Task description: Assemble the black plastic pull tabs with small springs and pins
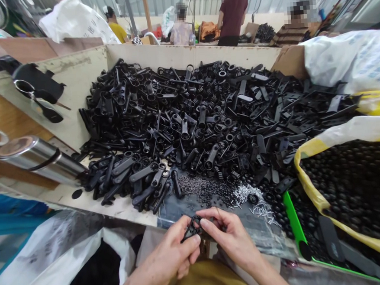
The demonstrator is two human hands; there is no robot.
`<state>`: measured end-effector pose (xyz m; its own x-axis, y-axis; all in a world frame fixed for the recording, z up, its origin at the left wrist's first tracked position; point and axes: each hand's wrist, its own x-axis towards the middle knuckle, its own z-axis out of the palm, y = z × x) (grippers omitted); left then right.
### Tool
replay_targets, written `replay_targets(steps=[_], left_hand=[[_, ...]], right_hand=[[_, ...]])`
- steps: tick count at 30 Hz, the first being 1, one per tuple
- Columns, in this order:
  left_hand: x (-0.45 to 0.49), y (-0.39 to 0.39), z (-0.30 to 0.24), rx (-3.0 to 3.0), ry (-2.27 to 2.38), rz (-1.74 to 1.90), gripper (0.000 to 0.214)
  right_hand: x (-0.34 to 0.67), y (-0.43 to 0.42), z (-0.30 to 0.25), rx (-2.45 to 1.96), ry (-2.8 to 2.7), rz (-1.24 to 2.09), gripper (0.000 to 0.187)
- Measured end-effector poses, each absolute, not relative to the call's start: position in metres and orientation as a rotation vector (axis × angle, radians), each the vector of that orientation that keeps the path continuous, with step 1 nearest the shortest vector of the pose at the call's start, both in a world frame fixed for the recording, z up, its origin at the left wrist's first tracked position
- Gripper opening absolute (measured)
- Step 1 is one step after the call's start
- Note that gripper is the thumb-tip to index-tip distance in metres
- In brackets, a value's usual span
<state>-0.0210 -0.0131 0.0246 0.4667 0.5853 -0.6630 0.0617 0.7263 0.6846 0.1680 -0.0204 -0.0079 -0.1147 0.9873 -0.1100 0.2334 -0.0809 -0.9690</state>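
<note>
My left hand (174, 248) is closed round a black plastic part with a ring-shaped end (193, 228), held just over the table's front edge. My right hand (227, 231) meets it from the other side, thumb and index finger pinched at the ring's edge. Whether a smaller piece sits between those fingertips is hidden. Close beyond the hands lie a pile of silver pins (250, 197), some small black pieces (213, 191) and some small grey-brown pieces (193, 185) on a dark mat (247, 221). Ring-ended black handles (143, 172) are stacked to the left.
A big heap of black plastic parts (188, 116) fills the walled table. On the right, a yellow-edged bag (310, 147) holds round black pieces beside a green tray edge (293, 217). A steel flask (41, 157) leans at left; an open white sack (119, 247) stands below. Several people work behind.
</note>
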Motion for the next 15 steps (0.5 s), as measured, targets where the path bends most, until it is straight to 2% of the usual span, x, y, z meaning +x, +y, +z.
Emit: replay_targets(steps=[3,6,9,15], left_hand=[[-0.026,-0.012,0.018,0.801,1.147,0.424,0.061],[-0.033,-0.007,0.014,1.07,1.332,0.642,0.034],[-0.035,0.001,0.012,1.44,1.562,0.648,0.011],[-0.019,0.016,0.003,1.955,1.72,0.478,0.021]], right_hand=[[0.174,-0.019,-0.004,-1.395,-1.526,1.146,0.032],[0.184,-0.015,-0.005,-1.44,-1.593,0.99,0.029],[0.193,-0.012,-0.01,-1.481,-1.631,0.879,0.027],[0.194,-0.01,-0.009,-1.479,-1.746,0.729,0.02]])
